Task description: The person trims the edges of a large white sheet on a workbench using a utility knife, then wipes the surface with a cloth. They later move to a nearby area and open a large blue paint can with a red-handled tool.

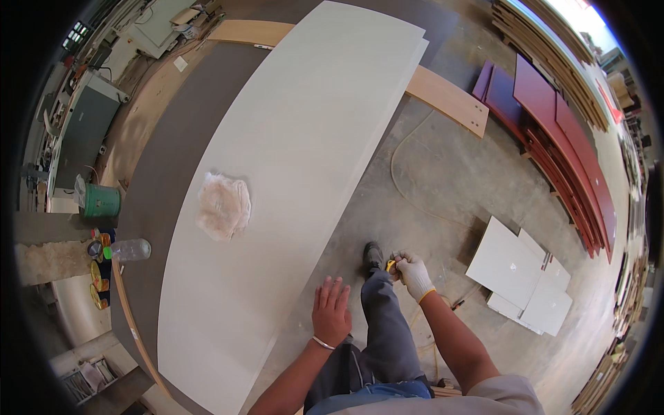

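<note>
My left hand (331, 312), bare with a light band at the wrist, is open with its fingers stretched out. It is by the right edge of a long white panel (304, 145); whether it touches the panel I cannot tell. In a white knit glove with a yellow cuff, my right hand (415, 274) is closed around a small yellow tool (391, 265), mostly hidden by the fingers. That hand is held out to the right of my leg, apart from the panel. A crumpled pale pink cloth (224, 206) lies on the panel's left half.
Wooden boards (449, 100) stick out under the panel's far end. White panels (522, 277) lie on the floor at right, near a hose (394, 166). Stacked red panels (560, 152) stand beyond. A clear bottle (131, 250) and green bucket (102, 200) are at left.
</note>
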Motion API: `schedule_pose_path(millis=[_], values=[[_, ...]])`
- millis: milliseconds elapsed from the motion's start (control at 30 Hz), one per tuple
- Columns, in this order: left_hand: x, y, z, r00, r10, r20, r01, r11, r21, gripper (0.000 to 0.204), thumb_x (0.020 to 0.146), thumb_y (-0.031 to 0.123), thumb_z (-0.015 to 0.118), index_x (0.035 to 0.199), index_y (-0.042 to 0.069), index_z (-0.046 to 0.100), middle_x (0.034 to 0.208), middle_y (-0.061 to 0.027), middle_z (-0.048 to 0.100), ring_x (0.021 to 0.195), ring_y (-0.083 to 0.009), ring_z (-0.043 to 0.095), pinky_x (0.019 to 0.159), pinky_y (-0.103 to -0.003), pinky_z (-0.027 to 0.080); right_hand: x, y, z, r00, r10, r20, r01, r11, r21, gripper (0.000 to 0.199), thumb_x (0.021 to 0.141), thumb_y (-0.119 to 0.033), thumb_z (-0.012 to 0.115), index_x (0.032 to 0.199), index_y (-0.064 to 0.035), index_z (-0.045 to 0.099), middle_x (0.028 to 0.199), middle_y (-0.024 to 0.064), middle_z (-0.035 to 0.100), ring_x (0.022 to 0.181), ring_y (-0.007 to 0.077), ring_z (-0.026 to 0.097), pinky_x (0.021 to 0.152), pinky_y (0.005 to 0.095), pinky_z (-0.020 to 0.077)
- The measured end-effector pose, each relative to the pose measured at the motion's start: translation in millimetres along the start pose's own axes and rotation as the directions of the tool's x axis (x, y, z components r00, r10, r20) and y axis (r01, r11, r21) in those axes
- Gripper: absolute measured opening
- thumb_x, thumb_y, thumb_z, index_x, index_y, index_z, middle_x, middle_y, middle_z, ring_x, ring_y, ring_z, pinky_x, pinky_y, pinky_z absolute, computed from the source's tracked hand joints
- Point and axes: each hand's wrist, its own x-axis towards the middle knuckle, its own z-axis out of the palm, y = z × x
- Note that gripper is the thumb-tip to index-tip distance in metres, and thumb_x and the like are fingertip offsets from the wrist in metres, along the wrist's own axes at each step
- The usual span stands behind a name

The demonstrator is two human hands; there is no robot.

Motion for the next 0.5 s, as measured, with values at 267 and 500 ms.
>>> schedule_pose_path(millis=[267,500], values=[[167,41,23,0.964,-0.210,-0.163,0.219,0.975,0.038,0.061,0.077,0.005,0.062,0.137,-0.002,0.053,0.149,-0.0217,0.049,0.142,-0.0446,0.038,0.119,-0.059,0.027,117,-114,-48,0.999,0.017,-0.032,-0.019,0.999,-0.035,0.016,0.096,-0.003,0.050,0.104,-0.0005,0.064,0.078,0.0024,0.060,0.064,0.0127,0.060,0.055,0.0274,0.0479],[314,17,-28,0.974,0.216,-0.071,-0.218,0.975,-0.034,0.052,0.084,0.007,0.058,0.135,-0.003,0.058,0.146,-0.0198,0.054,0.142,-0.0460,0.040,0.120,-0.061,0.024,207,-294,-61,0.937,-0.350,-0.013,0.351,0.936,0.023,0.015,0.095,-0.002,0.051,0.101,0.0000,0.065,0.075,0.0059,0.062,0.062,0.0132,0.058,0.055,0.0271,0.0446]])
